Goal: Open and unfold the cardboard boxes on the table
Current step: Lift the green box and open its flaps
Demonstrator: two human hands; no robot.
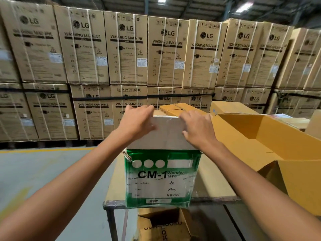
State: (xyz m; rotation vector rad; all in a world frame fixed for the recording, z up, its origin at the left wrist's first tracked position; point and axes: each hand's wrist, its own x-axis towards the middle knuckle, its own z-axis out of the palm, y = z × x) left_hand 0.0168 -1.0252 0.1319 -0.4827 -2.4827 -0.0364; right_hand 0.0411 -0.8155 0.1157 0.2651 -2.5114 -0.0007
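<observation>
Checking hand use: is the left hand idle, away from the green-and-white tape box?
No, the left hand holds the top of the green-and-white tape box, alongside the right hand.

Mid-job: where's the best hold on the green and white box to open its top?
Grip the green and white box by the far edge of its top, reaching over from the near side. It stands upright on the table, top closed; the left hand and right hand hold there.
</observation>
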